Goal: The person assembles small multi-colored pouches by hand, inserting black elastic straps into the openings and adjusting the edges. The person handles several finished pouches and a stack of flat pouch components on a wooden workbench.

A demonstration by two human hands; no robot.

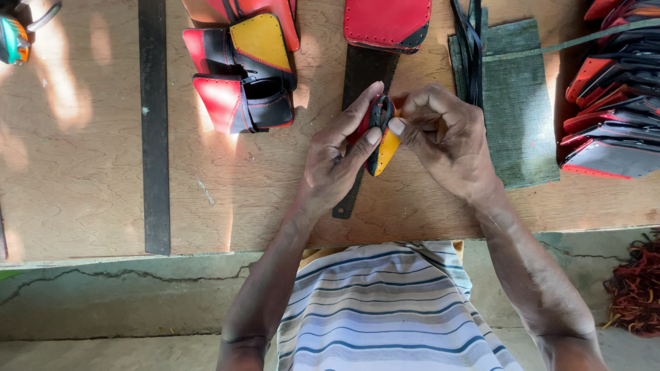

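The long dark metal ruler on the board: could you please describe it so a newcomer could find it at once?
Start at the wooden board and look to its left half, well away from both hands. There a ruler lies flat, running from the far edge towards the near edge. Unlike the red, yellow and black leather pieces beside it, it is a plain, dark, narrow strip.

- The left hand (337,154) and right hand (443,137) are covering most of the red, black and yellow leather piece (382,137); its full shape is not showing.
- The dark flat tool (357,130) on the tabletop (82,172) is lying partly hidden under both hands.
- The top edge is cutting off the red panel (386,22) and the stitched pouches (244,69).
- The right edge is cutting off the stacked pieces (612,103) and the tangle of cords (636,288).
- The object at the top left corner (14,34) is too cropped to identify.
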